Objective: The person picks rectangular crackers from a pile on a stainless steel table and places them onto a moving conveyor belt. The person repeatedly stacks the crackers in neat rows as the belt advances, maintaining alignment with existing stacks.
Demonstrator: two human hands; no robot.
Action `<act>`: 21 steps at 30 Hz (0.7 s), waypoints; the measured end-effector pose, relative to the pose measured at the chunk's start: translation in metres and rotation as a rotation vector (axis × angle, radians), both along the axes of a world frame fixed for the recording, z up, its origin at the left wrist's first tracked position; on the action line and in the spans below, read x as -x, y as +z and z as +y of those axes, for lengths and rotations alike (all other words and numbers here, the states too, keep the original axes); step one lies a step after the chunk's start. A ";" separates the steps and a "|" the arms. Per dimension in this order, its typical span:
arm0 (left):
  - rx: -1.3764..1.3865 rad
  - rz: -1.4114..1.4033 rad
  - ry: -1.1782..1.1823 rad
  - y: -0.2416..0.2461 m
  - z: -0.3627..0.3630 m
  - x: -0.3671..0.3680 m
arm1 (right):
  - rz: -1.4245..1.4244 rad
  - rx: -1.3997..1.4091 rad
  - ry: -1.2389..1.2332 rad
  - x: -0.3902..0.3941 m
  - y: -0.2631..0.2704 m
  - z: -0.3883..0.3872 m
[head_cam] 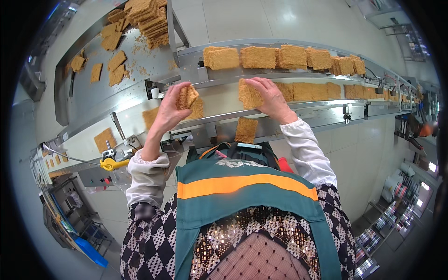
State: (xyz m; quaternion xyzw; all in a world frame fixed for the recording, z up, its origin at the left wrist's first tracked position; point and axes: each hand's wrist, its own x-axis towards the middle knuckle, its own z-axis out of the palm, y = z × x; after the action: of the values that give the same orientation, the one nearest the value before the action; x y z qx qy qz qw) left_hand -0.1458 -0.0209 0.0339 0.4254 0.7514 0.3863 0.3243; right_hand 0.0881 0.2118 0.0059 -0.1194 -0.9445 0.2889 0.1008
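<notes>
My left hand [174, 106] holds a few square crispy golden-brown slabs [186, 96] by their edges, just above the conveyor belt [218, 101]. Another slab lies on the belt beneath them, and one more shows behind my left wrist. On the belt to the right, my right hand [267, 96] has its thumb and fingers around a slab [247, 94] at the end of a row of slabs [306, 91]. A single slab [246, 130] rests on the near metal ledge, in front of my apron. The exact number in each hand cannot be told.
Stacked slabs [258, 57] line the metal shelf behind the belt. A steel tray [61, 87] at the upper left carries piled slabs [152, 22], crumbs and a dark-handled tool [71, 84]. A yellow clamp-like part [113, 164] and metal bracket [119, 126] stand by the belt's left part.
</notes>
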 end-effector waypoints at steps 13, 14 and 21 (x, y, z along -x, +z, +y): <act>-0.018 0.199 -0.083 0.019 0.016 -0.053 | 0.090 0.301 -0.268 -0.052 0.009 0.022; 0.003 0.218 -0.093 0.016 0.018 -0.059 | 0.111 0.196 -0.250 -0.061 0.005 0.024; 0.198 0.388 -0.310 0.004 0.029 -0.096 | -0.072 0.052 0.154 -0.064 -0.022 -0.067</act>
State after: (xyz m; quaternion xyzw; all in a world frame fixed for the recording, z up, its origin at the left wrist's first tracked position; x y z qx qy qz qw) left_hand -0.0494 0.0077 0.0381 0.5675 0.7596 0.1680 0.2696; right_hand 0.1519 0.1453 -0.0159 -0.0593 -0.9461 0.3159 0.0409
